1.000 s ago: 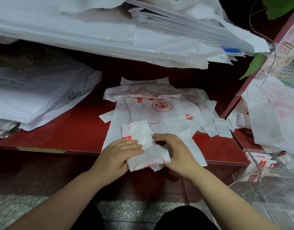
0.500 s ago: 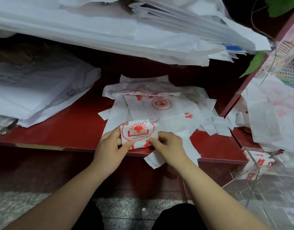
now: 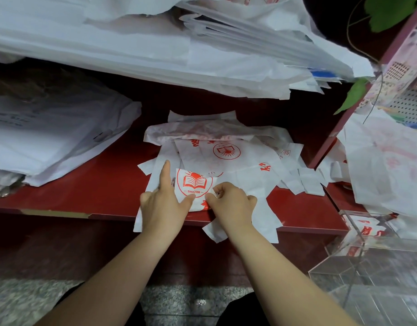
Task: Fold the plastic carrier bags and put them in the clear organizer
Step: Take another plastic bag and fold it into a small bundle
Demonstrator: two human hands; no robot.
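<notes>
L hand [image 3: 165, 205] lies flat on the folded bag [image 3: 194, 184]; index finger straight along the bag's left edge, thumb pressed on its lower face, other fingers not clear. R hand [image 3: 233, 203] has its fingers curled and pinches the bag's right edge, knuckles up. The folded bag is a small white square w/ a red book logo and "Since2008" facing up; it sits at the front edge of the red shelf [image 3: 85, 191], on top of the loose bags [image 3: 245, 158].

The loose bags lie spread flat, handles sticking out left, right and over the shelf lip below both wrists; one crumpled bag lies across the back of the pile. Left of them, apart, is a thick stack of white bags [image 3: 50, 137] on the same shelf. Overhead a bigger heap of white bags [image 3: 155, 43] sags off the upper shelf, hiding the back of the shelf.

The clear organizer [image 3: 367, 267] is at lower right, well apart from the hands, past the red upright [image 3: 329, 135]; a few red-print bags [image 3: 365, 229] show through its wall, how they're folded can't be told. More white bags [image 3: 386, 165] are heaped above it; a green leaf [image 3: 353, 92] hangs by the upright. Speckled floor [image 3: 179, 302] shows btwn the forearms.
</notes>
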